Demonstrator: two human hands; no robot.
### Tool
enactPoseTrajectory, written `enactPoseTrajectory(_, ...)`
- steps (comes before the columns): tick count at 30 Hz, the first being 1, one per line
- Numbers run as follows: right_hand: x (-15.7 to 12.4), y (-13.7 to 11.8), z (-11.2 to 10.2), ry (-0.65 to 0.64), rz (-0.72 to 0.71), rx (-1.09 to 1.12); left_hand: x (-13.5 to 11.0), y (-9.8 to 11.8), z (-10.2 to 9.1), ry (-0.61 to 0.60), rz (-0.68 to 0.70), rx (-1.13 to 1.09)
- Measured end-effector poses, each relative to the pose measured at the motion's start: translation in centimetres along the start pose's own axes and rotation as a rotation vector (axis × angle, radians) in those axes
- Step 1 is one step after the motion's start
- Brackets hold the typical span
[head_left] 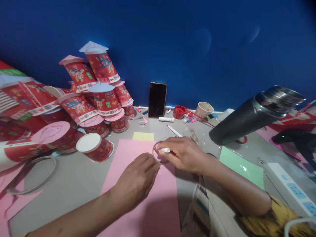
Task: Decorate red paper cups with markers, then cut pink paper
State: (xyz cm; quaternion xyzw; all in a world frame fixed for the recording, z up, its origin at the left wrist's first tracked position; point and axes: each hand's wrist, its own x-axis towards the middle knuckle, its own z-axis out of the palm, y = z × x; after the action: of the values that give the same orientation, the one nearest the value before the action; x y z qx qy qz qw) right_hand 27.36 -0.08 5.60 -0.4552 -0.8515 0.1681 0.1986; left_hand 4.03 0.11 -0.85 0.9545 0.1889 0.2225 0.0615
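Note:
A sheet of pink paper lies on the grey table in front of me. On its upper right part rests a thin round ring, seen at a slant. My right hand is closed around a white marker, whose tip end is hidden by the fingers at the ring. With fingers bent together, my left hand presses at the ring's lower left edge, over the paper. A small yellow paper shows just beyond the pink sheet. An uncapped white marker lies behind my right hand.
Red paper cups with paper discs are stacked at the left. A black phone stands against the blue wall. To the right are a dark flask, green paper and a power strip. A grey ring lies left.

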Motion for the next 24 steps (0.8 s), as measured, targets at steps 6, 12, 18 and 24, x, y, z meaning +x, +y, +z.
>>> enactPoseTrajectory(6,-0.3,0.6,-0.7,0.013,0.086,0.27,0.2,0.2,-0.5,0.03,-0.014,-0.022)
enactPoseTrajectory(12,-1.1,1.5,-2.4,0.022,0.236,0.366,0.0,0.1,-0.5,0.089,-0.065,-0.116)
enactPoseTrajectory(18,-3.4,3.3,-3.7,0.542,0.294,0.071,0.0,-0.3,-0.2,0.109,-0.079,-0.151)
enactPoseTrajectory(24,-6.6,5.8,-1.8,0.461,0.371,-0.262,-0.1,-1.4,0.8,0.131,-0.319,-0.269)
